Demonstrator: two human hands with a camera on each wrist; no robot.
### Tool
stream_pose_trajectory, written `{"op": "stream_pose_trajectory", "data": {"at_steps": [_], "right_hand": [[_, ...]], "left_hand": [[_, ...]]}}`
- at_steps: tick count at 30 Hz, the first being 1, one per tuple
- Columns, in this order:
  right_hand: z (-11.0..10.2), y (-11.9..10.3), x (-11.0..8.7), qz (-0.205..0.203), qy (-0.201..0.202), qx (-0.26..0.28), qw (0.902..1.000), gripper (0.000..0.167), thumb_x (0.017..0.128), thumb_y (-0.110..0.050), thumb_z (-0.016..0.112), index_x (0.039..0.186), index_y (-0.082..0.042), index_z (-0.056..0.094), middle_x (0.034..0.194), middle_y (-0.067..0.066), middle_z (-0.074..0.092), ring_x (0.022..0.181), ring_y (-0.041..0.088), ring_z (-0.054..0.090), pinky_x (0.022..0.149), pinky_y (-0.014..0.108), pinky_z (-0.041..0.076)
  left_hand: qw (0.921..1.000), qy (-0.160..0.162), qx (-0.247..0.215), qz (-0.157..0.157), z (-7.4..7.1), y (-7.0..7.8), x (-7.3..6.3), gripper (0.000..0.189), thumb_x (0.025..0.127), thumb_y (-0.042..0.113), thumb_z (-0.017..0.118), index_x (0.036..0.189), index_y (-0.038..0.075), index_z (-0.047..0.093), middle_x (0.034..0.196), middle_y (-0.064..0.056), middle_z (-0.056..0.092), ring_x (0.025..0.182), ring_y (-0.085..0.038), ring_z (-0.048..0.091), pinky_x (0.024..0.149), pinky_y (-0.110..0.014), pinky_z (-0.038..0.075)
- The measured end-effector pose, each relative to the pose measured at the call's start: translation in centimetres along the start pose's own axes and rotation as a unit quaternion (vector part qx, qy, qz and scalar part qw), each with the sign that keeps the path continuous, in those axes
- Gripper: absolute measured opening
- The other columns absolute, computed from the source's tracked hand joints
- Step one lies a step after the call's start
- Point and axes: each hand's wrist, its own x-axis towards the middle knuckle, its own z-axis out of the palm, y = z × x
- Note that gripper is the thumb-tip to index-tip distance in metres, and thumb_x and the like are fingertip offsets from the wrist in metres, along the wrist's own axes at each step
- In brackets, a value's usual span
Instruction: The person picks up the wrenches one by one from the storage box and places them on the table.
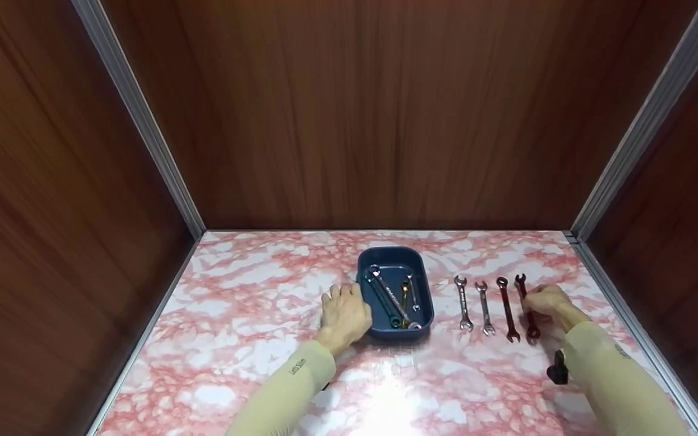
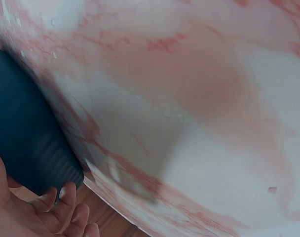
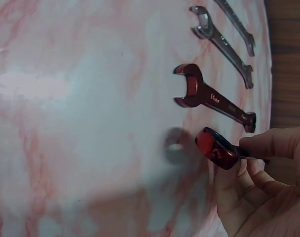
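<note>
My left hand [image 1: 346,312] lies against the left side of a dark blue tray [image 1: 428,297]; in the left wrist view its loosely bent fingers [image 2: 67,195] touch the tray's outer wall [image 2: 26,123]. Inside the tray are a green wrench [image 1: 383,301], a long silver wrench [image 1: 394,297], a gold wrench [image 1: 405,293] and a small silver wrench [image 1: 414,295]. Over at the right, my right hand [image 1: 549,301] pinches a red combination wrench [image 3: 216,148] between thumb and fingers. Its ring end hangs above the table, casting a shadow below.
Left of the right hand, a second red wrench [image 1: 508,312] and two silver open-end wrenches, one [image 1: 485,310] beside the other [image 1: 463,304], lie in a row on the pink-and-white marbled table [image 1: 234,315]. Wooden panels [image 1: 385,121] enclose the back and sides.
</note>
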Motion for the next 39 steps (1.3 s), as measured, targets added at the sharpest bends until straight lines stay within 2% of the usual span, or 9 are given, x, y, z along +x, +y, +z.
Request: {"op": "stream_pose_trajectory", "data": {"at_steps": [4, 8, 10, 13, 19, 21, 28, 34, 39], "right_hand": [[-0.1, 0.3, -0.1, -0.003, 0.005, -0.001, 1.0000, 0.046, 0.085, -0.002, 0.070, 0.128, 0.012, 0.061, 0.079, 0.003, 0.076, 0.069, 0.014, 0.075, 0.069, 0.029, 0.062], [0.0, 0.7, -0.1, -0.004, 0.022, -0.025, 0.9995, 0.042, 0.083, -0.003, 0.075, 0.122, 0.009, 0.067, 0.081, 0.001, 0.075, 0.071, 0.012, 0.071, 0.069, 0.026, 0.059], [0.0, 0.8, 0.0, 0.002, 0.021, -0.025, 0.9995, 0.035, 0.083, -0.003, 0.075, 0.116, 0.006, 0.069, 0.084, 0.001, 0.075, 0.073, 0.013, 0.071, 0.069, 0.027, 0.060], [-0.1, 0.8, -0.1, 0.005, 0.019, -0.025, 0.9995, 0.033, 0.082, -0.003, 0.077, 0.114, 0.005, 0.071, 0.084, 0.002, 0.076, 0.074, 0.014, 0.073, 0.070, 0.027, 0.061], [-0.6, 0.7, -0.4, -0.001, 0.033, -0.093, 0.9951, 0.028, 0.082, -0.010, 0.083, 0.107, 0.000, 0.077, 0.077, 0.000, 0.080, 0.073, 0.012, 0.075, 0.073, 0.025, 0.054], [-0.7, 0.7, -0.6, 0.005, 0.032, -0.100, 0.9945, 0.026, 0.083, -0.011, 0.084, 0.106, -0.001, 0.077, 0.075, 0.000, 0.080, 0.071, 0.013, 0.077, 0.073, 0.025, 0.053], [-0.6, 0.8, -1.2, 0.006, 0.036, -0.106, 0.9937, 0.027, 0.083, -0.013, 0.085, 0.105, 0.001, 0.078, 0.071, 0.004, 0.081, 0.066, 0.014, 0.079, 0.067, 0.029, 0.062], [-0.5, 0.7, -1.2, 0.008, 0.047, -0.122, 0.9914, 0.014, 0.081, -0.011, 0.085, 0.090, -0.002, 0.077, 0.069, 0.005, 0.079, 0.063, 0.013, 0.075, 0.063, 0.030, 0.064], [-0.4, 0.7, -1.3, 0.006, 0.052, -0.129, 0.9902, 0.011, 0.080, -0.011, 0.084, 0.085, -0.004, 0.077, 0.070, 0.006, 0.078, 0.063, 0.014, 0.074, 0.062, 0.030, 0.064]], "left_hand": [[1.0000, 0.008, 0.000, 0.000, 0.0, -0.1, 0.0, 0.042, 0.107, 0.035, 0.057, 0.135, 0.005, 0.065, 0.130, -0.018, 0.075, 0.124, -0.040, 0.064, 0.106, -0.060, 0.052], [1.0000, 0.009, -0.003, -0.002, 0.1, -0.1, -0.1, 0.040, 0.106, 0.034, 0.057, 0.133, 0.005, 0.065, 0.130, -0.018, 0.075, 0.125, -0.040, 0.063, 0.106, -0.060, 0.052], [1.0000, 0.007, -0.002, -0.002, 0.1, 0.0, -0.1, 0.040, 0.107, 0.034, 0.057, 0.133, 0.005, 0.065, 0.130, -0.018, 0.075, 0.125, -0.040, 0.063, 0.106, -0.060, 0.052], [1.0000, 0.005, -0.004, -0.003, 0.1, 0.0, -0.1, 0.041, 0.107, 0.035, 0.056, 0.135, 0.005, 0.065, 0.131, -0.018, 0.074, 0.125, -0.040, 0.063, 0.106, -0.059, 0.052], [1.0000, 0.001, -0.005, -0.003, 0.2, 0.0, -0.1, 0.042, 0.107, 0.035, 0.055, 0.137, 0.006, 0.065, 0.133, -0.018, 0.074, 0.126, -0.040, 0.063, 0.107, -0.060, 0.052], [1.0000, 0.000, -0.004, -0.003, 0.2, 0.0, -0.1, 0.042, 0.107, 0.035, 0.055, 0.137, 0.006, 0.064, 0.133, -0.018, 0.074, 0.127, -0.040, 0.063, 0.108, -0.060, 0.052], [1.0000, -0.001, 0.002, -0.003, 0.3, 0.0, 0.0, 0.043, 0.107, 0.035, 0.056, 0.137, 0.005, 0.063, 0.133, -0.019, 0.074, 0.127, -0.040, 0.063, 0.108, -0.060, 0.052], [0.9999, 0.010, 0.000, 0.002, 0.3, -0.1, 0.0, 0.039, 0.106, 0.033, 0.058, 0.131, 0.005, 0.065, 0.128, -0.018, 0.075, 0.123, -0.040, 0.064, 0.103, -0.058, 0.052], [1.0000, 0.008, -0.003, -0.001, 0.2, 0.0, -0.1, 0.042, 0.107, 0.034, 0.057, 0.135, 0.004, 0.065, 0.131, -0.018, 0.075, 0.124, -0.040, 0.064, 0.105, -0.058, 0.052]]}}
